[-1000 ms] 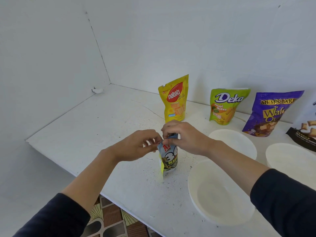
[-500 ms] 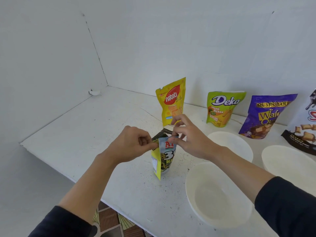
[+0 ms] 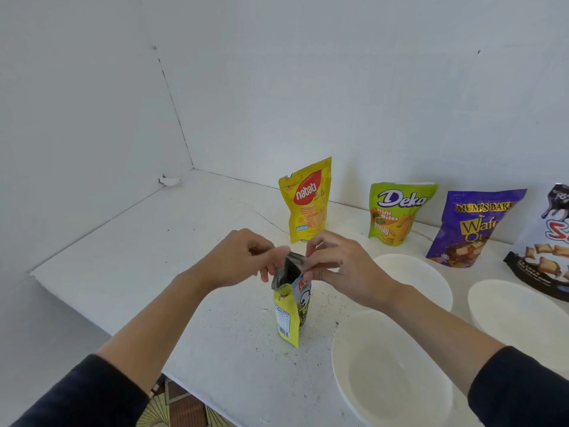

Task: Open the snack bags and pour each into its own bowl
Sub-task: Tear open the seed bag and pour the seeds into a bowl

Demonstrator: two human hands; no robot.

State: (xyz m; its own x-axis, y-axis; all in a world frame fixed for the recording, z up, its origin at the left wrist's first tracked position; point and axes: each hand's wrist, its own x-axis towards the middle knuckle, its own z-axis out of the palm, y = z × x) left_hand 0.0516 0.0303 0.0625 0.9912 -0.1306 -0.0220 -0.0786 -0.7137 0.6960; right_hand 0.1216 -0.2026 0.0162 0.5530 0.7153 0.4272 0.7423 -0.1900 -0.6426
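A small blue-and-yellow snack bag [image 3: 291,312] stands upright on the white table [image 3: 154,257]. Its top is pulled apart and the silver inside shows. My left hand [image 3: 243,260] pinches the left side of the mouth, and my right hand [image 3: 338,266] pinches the right side. An empty white bowl [image 3: 388,368] sits just right of the bag. Two more white bowls lie behind it, one [image 3: 428,278] in the middle and one [image 3: 520,315] at the right.
Along the back wall stand a yellow Nabati bag [image 3: 308,201], a green Deka bag [image 3: 397,211], a purple wafer bag [image 3: 474,226] and a white-and-black bag [image 3: 551,241] cut by the right edge. The table's front edge runs diagonally below my forearms.
The bag's sealed top has come apart: my hands drew its two sides away from each other, and the silver lining now shows. The bag stays upright in the same spot.
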